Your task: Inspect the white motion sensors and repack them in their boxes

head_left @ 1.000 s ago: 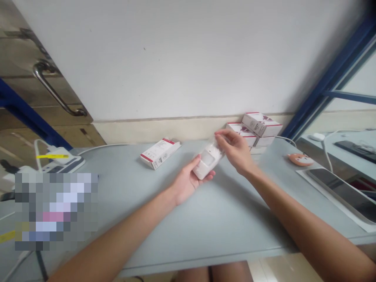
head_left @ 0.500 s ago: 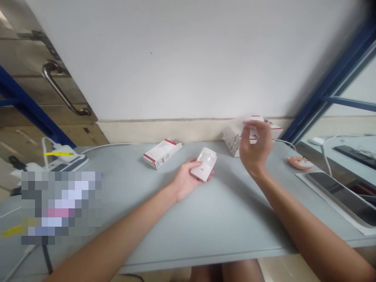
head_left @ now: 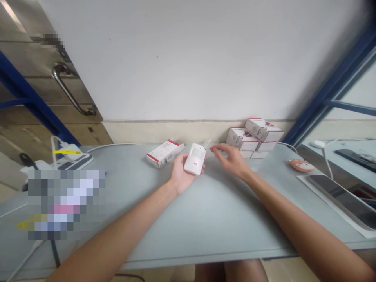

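Note:
My left hand (head_left: pixel 179 172) is closed around a white motion sensor (head_left: pixel 194 158), held just above the desk with its curved lens face up. My right hand (head_left: pixel 230 158) is to the right of the sensor, low over the desk, its thumb and fingers apart. Close to its fingertips and behind the sensor is a crumpled clear plastic bag (head_left: pixel 207 144); whether the fingers still touch it is hard to see. Left of the sensor, a white and red box (head_left: pixel 165 153) lies on its side.
Several white and red boxes (head_left: pixel 243 135) are stacked against the wall at right. An orange animal-faced mouse (head_left: pixel 301 165) and a dark flat panel on white backing (head_left: pixel 343 197) lie farther right. A power strip (head_left: pixel 85 158) with cables and a pixelated area are at left on the desk (head_left: pixel 176 227).
My right hand has come down and left from in front of the stacked boxes, and the clear plastic bag is now low behind the sensor. My left hand still holds the sensor, tilted slightly differently.

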{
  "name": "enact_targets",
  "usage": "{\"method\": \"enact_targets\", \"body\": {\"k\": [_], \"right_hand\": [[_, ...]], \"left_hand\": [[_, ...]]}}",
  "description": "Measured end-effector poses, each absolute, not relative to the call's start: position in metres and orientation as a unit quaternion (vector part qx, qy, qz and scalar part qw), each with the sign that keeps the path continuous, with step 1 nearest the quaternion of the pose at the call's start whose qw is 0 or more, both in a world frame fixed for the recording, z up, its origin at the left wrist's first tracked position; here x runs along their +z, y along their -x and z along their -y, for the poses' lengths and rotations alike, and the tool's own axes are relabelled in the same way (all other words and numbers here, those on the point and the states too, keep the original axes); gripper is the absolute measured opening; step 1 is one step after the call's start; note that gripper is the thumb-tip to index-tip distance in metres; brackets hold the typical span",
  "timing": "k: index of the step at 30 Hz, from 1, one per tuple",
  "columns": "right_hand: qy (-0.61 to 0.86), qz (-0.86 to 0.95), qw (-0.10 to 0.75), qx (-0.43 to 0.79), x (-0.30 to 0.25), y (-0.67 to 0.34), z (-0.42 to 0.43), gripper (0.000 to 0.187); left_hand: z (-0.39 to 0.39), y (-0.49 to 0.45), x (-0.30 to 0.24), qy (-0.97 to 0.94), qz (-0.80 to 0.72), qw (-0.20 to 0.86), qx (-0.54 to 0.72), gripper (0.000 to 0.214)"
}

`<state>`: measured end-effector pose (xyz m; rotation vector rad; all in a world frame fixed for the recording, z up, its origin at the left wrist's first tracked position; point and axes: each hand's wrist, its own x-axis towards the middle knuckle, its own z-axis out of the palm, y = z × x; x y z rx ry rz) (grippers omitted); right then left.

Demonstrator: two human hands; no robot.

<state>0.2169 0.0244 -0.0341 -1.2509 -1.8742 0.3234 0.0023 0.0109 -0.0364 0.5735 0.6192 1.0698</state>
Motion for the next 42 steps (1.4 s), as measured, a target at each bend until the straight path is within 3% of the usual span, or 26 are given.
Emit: {"method": "enact_targets", "body": {"k": [8, 13, 17, 23, 30, 36, 42], "right_hand": [[0.494, 0.641, 0.458, 0.368, -0.027, -0.200, -0.013, 0.057], [0.465, 0.549, 0.499, 0.483, -0.021, -0.192, -0.009, 0.058], [0.464, 0.499, 0.562, 0.468, -0.017, -0.202, -0.017, 0.051], [0.401, 0.407, 0.743, 0.349, 0.002, -0.263, -0.043, 0.044], [0.372, 0.361, 0.785, 0.340, 0.020, -0.302, -0.050, 0.038], [0.380, 0.288, 0.812, 0.336, 0.022, -0.342, -0.052, 0.038], [0.364, 0.317, 0.793, 0.372, 0.021, -0.340, -0.052, 0.046]], "left_hand": [[0.006, -0.011, -0.028, -0.291, -0.257, 0.783, 0.486, 0.046], [0.011, -0.014, -0.029, -0.313, -0.238, 0.792, 0.467, 0.045], [0.011, -0.012, -0.028, -0.337, -0.244, 0.798, 0.437, 0.044], [0.020, -0.017, -0.029, -0.353, -0.206, 0.850, 0.334, 0.044], [0.028, -0.023, -0.031, -0.402, -0.213, 0.826, 0.333, 0.030], [0.027, -0.023, -0.032, -0.458, -0.276, 0.786, 0.311, 0.036], [0.023, -0.017, -0.038, -0.433, -0.250, 0.819, 0.282, 0.039]]}}
